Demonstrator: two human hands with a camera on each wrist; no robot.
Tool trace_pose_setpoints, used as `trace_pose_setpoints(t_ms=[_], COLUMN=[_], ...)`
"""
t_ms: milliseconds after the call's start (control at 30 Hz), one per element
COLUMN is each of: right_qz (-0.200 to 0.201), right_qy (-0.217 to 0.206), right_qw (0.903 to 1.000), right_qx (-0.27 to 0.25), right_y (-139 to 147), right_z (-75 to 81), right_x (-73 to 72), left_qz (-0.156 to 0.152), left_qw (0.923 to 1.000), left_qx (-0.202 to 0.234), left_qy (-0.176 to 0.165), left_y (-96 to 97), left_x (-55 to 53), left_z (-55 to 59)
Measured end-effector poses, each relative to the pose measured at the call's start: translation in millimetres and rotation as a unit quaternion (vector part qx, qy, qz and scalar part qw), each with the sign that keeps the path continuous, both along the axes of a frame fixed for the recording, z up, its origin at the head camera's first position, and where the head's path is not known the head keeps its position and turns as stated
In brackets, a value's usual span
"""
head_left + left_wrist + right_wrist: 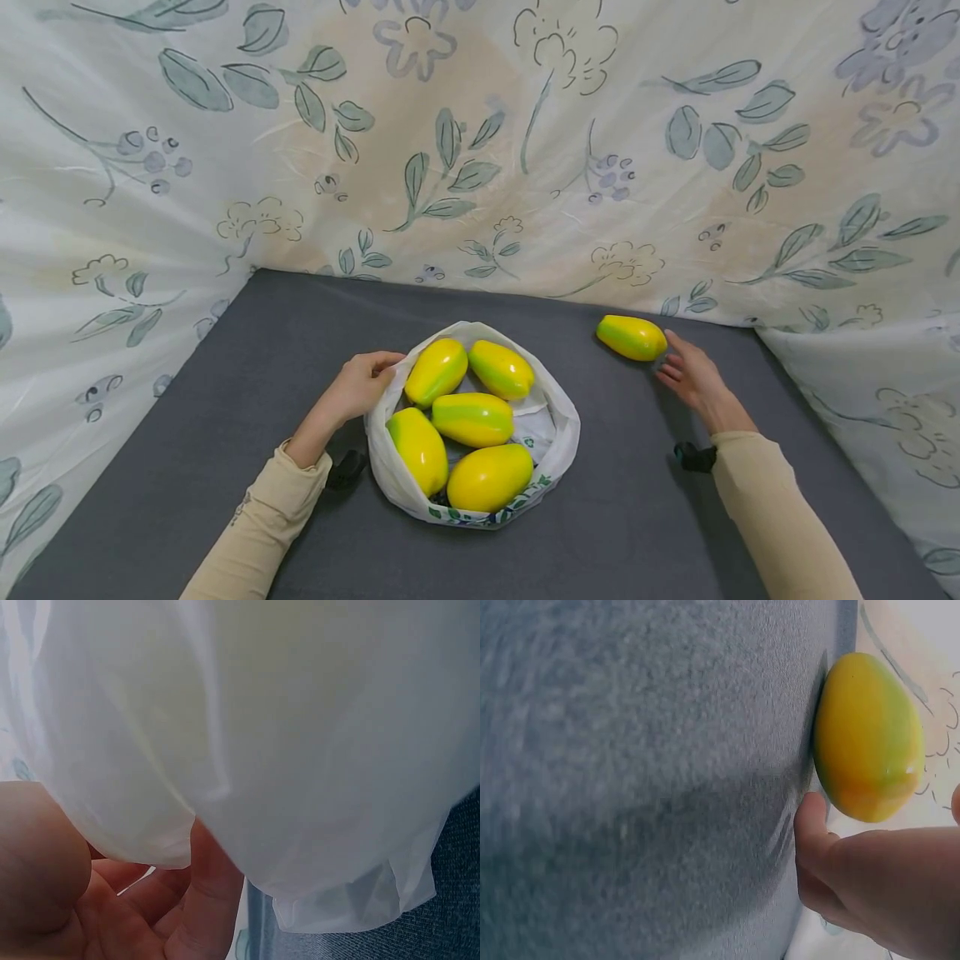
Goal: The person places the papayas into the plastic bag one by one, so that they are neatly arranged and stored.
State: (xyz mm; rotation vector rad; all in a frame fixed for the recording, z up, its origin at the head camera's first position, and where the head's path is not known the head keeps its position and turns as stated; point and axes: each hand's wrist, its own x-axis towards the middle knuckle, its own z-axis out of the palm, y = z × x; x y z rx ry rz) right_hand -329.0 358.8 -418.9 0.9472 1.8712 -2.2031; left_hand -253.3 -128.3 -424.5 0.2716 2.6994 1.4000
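Note:
A white plastic bag (pixel 567 433) stands with its mouth wide, holding several yellow-green papayas (pixel 472 419). My left hand (pixel 358 385) grips the bag's left rim; in the left wrist view, the bag's thin film (pixel 300 750) passes between thumb and fingers (pixel 214 892). One more papaya (pixel 632 337) lies outside the bag, towards the back right. Just right of it is my right hand (pixel 697 375), fingers spread loosely and holding nothing. The right wrist view has this papaya (pixel 868 739) just beyond the fingertips (pixel 810 810); whether they touch it I cannot tell.
A dark grey cloth (pixel 315 325) covers the table. Pale floral fabric (pixel 450 167) hangs behind it and along both sides, close to the loose papaya. Dark wrist devices (pixel 693 457) sit under the beige sleeves (pixel 772 508).

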Motion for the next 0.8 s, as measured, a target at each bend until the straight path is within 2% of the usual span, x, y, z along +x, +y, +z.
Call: trace_pose_setpoints(t_ms=[167,500,800], right_qz=[0.02,0.053,0.079], right_qy=[0.001,0.01,0.034], right_qw=[0.9997,0.9942,0.9928], right_qx=[0.01,0.094,0.084], right_y=[-3.0,-7.5,-9.9], right_z=[-1.5,-6.0,-6.8], right_x=[-3.9,-14.2,-14.6], left_qz=[0.002,0.003,0.0], left_qw=[1.0,1.0,1.0], left_qx=[-0.001,-0.001,0.002], left_qy=[0.001,-0.002,-0.002], left_y=[-0.3,-1.0,-2.8], left_x=[0.4,0.0,-0.9], left_z=[0.2,0.4,-1.4])
